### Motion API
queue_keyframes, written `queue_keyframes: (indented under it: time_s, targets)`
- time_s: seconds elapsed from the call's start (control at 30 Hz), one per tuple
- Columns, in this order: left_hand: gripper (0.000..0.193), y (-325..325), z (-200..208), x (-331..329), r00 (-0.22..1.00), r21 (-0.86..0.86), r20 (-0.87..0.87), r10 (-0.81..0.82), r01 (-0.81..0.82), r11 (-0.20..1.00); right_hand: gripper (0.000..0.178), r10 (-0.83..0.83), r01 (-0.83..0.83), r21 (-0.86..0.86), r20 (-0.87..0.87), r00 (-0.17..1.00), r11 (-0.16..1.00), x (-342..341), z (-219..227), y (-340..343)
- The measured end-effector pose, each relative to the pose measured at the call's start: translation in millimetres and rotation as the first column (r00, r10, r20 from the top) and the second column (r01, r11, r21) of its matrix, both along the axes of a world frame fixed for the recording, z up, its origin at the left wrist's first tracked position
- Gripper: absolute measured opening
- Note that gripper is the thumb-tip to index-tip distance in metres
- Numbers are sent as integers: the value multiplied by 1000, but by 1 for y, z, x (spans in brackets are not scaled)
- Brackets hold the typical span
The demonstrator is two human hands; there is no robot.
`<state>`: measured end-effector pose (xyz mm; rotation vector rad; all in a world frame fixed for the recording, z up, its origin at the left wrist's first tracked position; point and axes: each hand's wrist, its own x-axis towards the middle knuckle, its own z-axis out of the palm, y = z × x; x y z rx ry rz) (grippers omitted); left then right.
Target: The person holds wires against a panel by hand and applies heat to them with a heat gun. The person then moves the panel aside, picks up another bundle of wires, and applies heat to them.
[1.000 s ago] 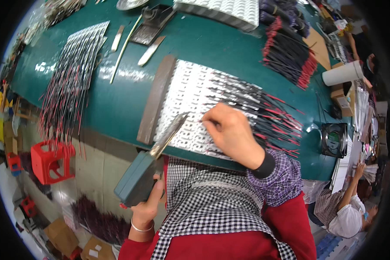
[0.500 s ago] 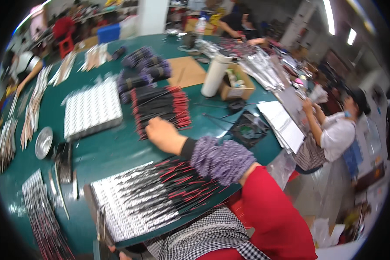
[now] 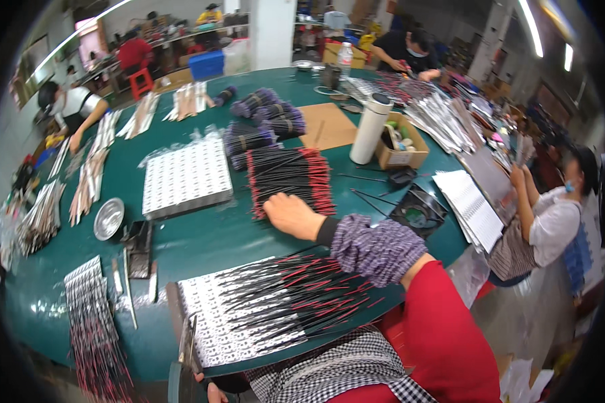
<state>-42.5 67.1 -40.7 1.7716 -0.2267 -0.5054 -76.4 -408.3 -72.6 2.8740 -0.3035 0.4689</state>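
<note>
My right hand [image 3: 292, 215], in a purple knitted cuff, rests on the near edge of a pile of black wires [image 3: 286, 176] with red ends. Its fingers are bent down onto the wires, and the fingertips are partly hidden. In front of me lies a white patterned sheet [image 3: 205, 319] on a dark board, with rows of black and red wires [image 3: 309, 285] lying across it toward the right. My left hand [image 3: 215, 393] shows only as some fingers at the lower edge, near a metal tool [image 3: 189, 346] at the board's left side; its grip is hidden.
A stack of white patterned sheets [image 3: 187, 176], a metal bowl [image 3: 109, 219] and a wired strip [image 3: 94, 316] lie to the left. Farther back are purple bundles [image 3: 249, 136], a white bottle [image 3: 371, 131] and a cardboard box [image 3: 403, 156]. Other people sit around the green table [image 3: 202, 242].
The view has swung, so the whole scene sits farther right and lower. My right hand stays at the wire pile's near edge. More of my left hand's fingers show.
</note>
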Motion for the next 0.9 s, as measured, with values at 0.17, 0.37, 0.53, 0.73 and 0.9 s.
queue_keyframes:
  time_s: [0.17, 0.37, 0.53, 0.73, 0.9]
  targets:
    - [41, -4, -3, -11, 955, -301, -1, 296, -283, 911, 14, 89, -87, -107, 19, 996, 990, 11, 46, 6]
    - [41, -15, 6, -6, 964, -342, -29, 264, -257, 904, 13, 60, -222, -530, -306, 950, 818, 39, 114, 86]
    - [48, -1, -2, -12, 965, -277, -37, 259, -259, 925, 16, -52, -322, -552, -556, 830, 769, 81, 56, 135]
    - [50, 9, 4, -6, 920, -289, -83, 382, -389, 875, 15, 331, -322, 85, -320, 888, 943, 77, 73, 136]
    - [39, -8, 15, 12, 948, -292, -118, 297, -319, 902, 19, 392, -161, 751, -139, 909, 640, 58, 67, 152]
